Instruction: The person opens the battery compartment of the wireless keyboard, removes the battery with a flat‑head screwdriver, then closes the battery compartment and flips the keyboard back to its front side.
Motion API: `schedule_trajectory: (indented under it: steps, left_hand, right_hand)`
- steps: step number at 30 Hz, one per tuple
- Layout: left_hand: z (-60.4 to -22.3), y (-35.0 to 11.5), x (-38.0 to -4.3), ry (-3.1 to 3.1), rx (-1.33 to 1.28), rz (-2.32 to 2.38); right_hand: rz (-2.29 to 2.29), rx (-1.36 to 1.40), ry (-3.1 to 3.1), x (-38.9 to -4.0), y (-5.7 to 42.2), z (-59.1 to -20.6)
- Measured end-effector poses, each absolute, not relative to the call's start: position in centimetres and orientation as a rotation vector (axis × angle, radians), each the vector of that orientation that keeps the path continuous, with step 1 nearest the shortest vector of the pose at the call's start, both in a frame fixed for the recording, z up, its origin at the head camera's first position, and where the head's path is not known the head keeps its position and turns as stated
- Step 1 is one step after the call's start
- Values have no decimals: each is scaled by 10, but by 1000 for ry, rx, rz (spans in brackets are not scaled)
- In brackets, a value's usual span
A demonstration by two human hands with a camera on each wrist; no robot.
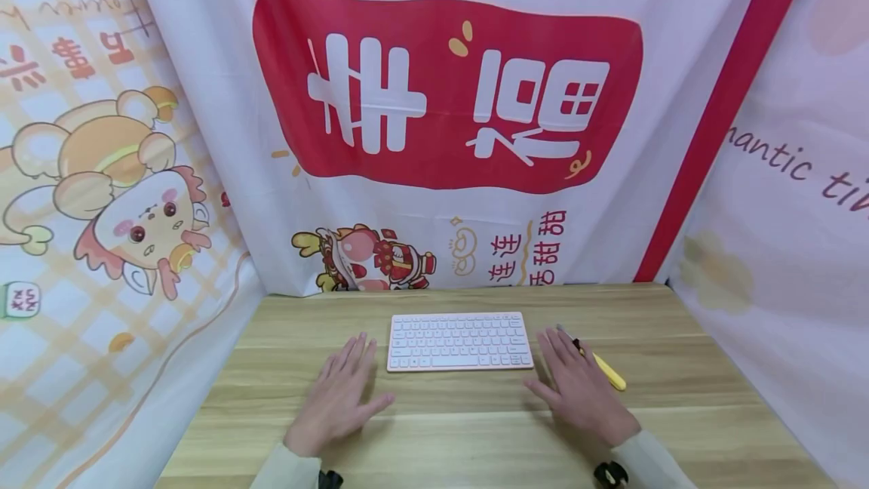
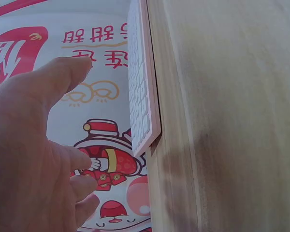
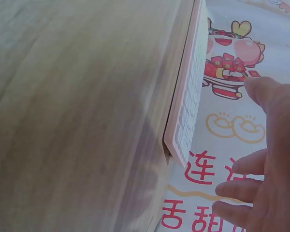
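A small white keyboard (image 1: 460,342) with a pale pink edge lies on the table between the two hands. My left hand (image 1: 342,397) is to its left, fingers straight and thumb spread, holding nothing. To its right is my right hand (image 1: 578,391), also with straight fingers and a spread thumb. Beside and partly behind the right hand lies a slim tool with a yellow handle (image 1: 609,372) and a black part; the fingers hide some of it. Both wrist views show the keyboard (image 2: 142,82) edge-on, apart from the left hand (image 2: 43,140) and from the right hand (image 3: 275,159).
The wood-grain table (image 1: 462,436) ends at a white cloth (image 1: 434,247) hanging behind it with a red printed panel. Printed cloths also hang at the left side (image 1: 102,353) and the right side (image 1: 781,285). Dark bands sit at both wrists.
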State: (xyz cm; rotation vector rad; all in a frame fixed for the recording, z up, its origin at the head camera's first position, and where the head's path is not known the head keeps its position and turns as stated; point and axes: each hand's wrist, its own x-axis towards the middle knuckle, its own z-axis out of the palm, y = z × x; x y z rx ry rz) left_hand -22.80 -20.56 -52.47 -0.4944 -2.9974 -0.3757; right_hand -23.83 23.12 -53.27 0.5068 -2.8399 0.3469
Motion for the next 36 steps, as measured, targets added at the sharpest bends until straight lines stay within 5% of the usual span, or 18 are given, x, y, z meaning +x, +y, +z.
schedule_trajectory:
  steps: [9, 22, 36]
  left_hand:
    - [-527, -212, -238, -3035, -467, -814]
    - [-530, -217, -266, -2816, -40, -1763]
    - [-534, -206, -296, -2699, 220, -1855]
  right_hand:
    - [541, 481, -2847, -252, 239, -528]
    - [1038, 242, -2908, -278, 238, -525]
    - [1194, 91, -2918, -309, 226, -532]
